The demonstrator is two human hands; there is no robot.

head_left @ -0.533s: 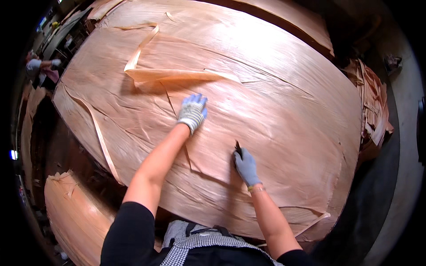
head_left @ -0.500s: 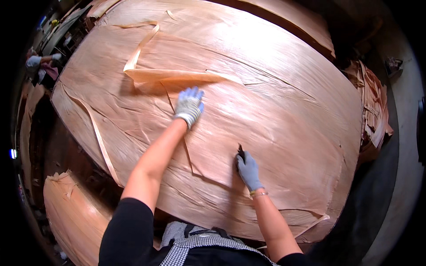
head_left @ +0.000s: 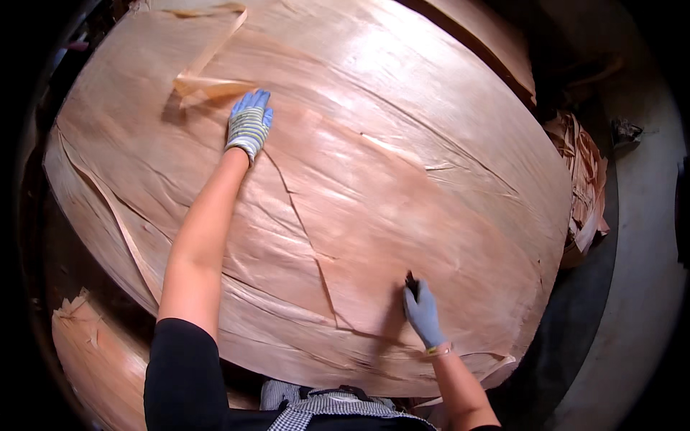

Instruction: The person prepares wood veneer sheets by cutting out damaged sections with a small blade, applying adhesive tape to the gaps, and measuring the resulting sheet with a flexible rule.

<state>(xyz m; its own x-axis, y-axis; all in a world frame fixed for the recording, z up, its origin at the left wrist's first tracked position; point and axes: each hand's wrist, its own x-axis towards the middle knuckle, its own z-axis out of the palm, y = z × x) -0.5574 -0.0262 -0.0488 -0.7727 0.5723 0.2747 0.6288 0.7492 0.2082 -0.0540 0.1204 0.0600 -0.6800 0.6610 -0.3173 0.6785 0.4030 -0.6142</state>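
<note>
A large, thin, pinkish-brown wood veneer sheet [head_left: 402, 237] lies over paler veneer [head_left: 496, 144] on a broad stack. My left hand [head_left: 249, 126], in a striped glove with blue fingers, reaches far forward and is laid out on the veneer, fingers extended. Beside its fingertips a narrow veneer strip [head_left: 212, 87] curls up off the surface. My right hand [head_left: 424, 312], in a grey glove, is closed around a small black tool with a pointed tip, like a knife [head_left: 411, 282], above the sheet near its lower edge. Most of that tool is hidden by the fingers.
A long thin strip [head_left: 115, 208] lies along the stack's left edge. Another veneer stack [head_left: 100, 359] stands at the lower left. Crumpled veneer scraps [head_left: 582, 172] are heaped beyond the right edge, and more sheets [head_left: 489, 36] lie at the far right. Grey floor [head_left: 647, 201] runs along the right.
My left hand has slid forward and left, pushing against the raised strip, whose right-hand part now lies flatter. My right hand, still gripping the tool, sits slightly lower and to the right. The view has shifted.
</note>
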